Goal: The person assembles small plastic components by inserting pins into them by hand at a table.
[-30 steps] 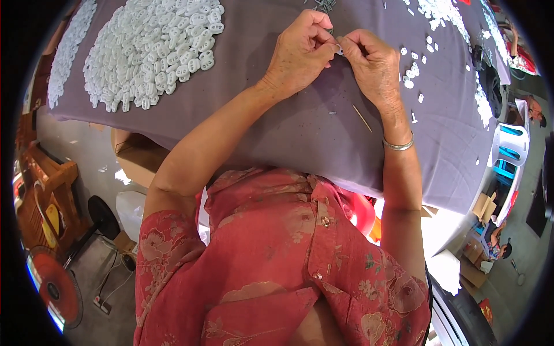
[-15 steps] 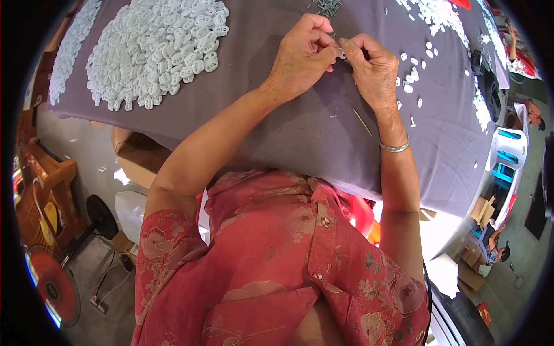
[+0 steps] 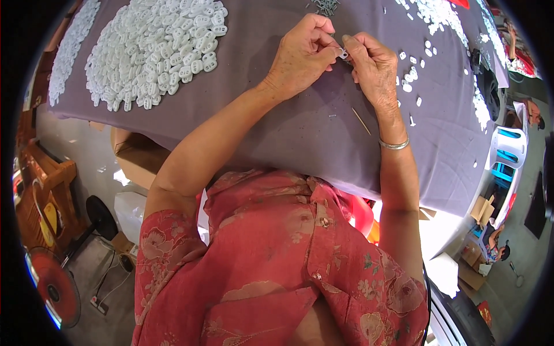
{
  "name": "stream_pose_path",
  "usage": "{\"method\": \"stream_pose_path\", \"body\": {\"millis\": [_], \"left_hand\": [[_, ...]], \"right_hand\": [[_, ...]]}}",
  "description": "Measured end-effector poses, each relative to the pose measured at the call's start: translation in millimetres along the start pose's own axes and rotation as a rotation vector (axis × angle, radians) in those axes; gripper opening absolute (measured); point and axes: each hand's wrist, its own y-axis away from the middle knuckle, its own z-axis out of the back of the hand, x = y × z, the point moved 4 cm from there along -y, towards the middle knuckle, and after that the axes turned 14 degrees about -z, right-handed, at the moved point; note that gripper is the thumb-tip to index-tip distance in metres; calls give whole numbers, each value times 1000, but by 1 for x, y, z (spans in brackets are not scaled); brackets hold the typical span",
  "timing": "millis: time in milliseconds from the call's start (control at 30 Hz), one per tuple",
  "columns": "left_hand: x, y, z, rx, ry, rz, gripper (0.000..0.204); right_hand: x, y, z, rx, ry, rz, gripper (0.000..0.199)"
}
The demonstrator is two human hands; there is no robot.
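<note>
My left hand (image 3: 303,55) and my right hand (image 3: 372,66) meet over the grey cloth-covered table (image 3: 277,121). Between their fingertips they pinch one small white plastic piece (image 3: 344,54). A big heap of the same white pieces (image 3: 156,49) lies to the left of my left hand. Loose white pieces (image 3: 412,81) are scattered to the right of my right hand. A thin wooden stick (image 3: 362,121) lies on the cloth under my right wrist, which wears a silver bangle (image 3: 394,144).
A second patch of white pieces (image 3: 69,49) lies at the far left, more along the right edge (image 3: 479,104). Small dark metal parts (image 3: 326,6) sit at the top. A cardboard box (image 3: 138,158), a red fan (image 3: 49,282) and a wooden chair (image 3: 43,196) stand on the floor at left.
Both hands have stayed together at the same spot, with only small finger movements on the piece.
</note>
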Motion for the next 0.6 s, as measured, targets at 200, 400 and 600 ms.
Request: {"method": "stream_pose_path", "body": {"millis": [200, 400, 600], "left_hand": [[0, 0, -2, 8, 19, 8, 28], [2, 1, -1, 7, 25, -6, 28], [2, 0, -1, 6, 5, -8, 30]], "right_hand": [[2, 2, 2, 33, -47, -56, 27], [5, 4, 3, 151, -101, -142, 22], [4, 3, 8, 231, -88, -138, 18]]}}
